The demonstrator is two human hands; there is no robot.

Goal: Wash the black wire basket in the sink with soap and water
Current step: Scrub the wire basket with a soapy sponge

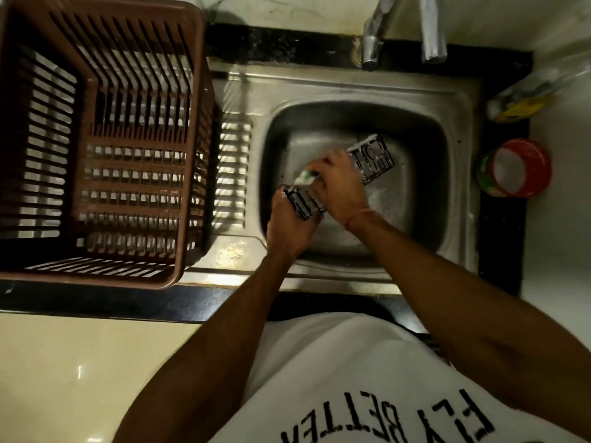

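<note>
A long black wire basket (374,158) streaked with white foam is held tilted over the steel sink (425,174). My left hand (287,225) grips its near end from below. My right hand (339,187) lies over the basket's middle and holds a green and white scrub sponge (307,176) against the wires. The middle of the basket is hidden under my right hand. No water runs from the tap (372,43) above the sink.
A large brown slatted plastic crate (105,148) stands on the drainboard at the left. A red tub of white soap (515,167) sits on the black counter at the right, with a plastic-wrapped packet (524,100) behind it.
</note>
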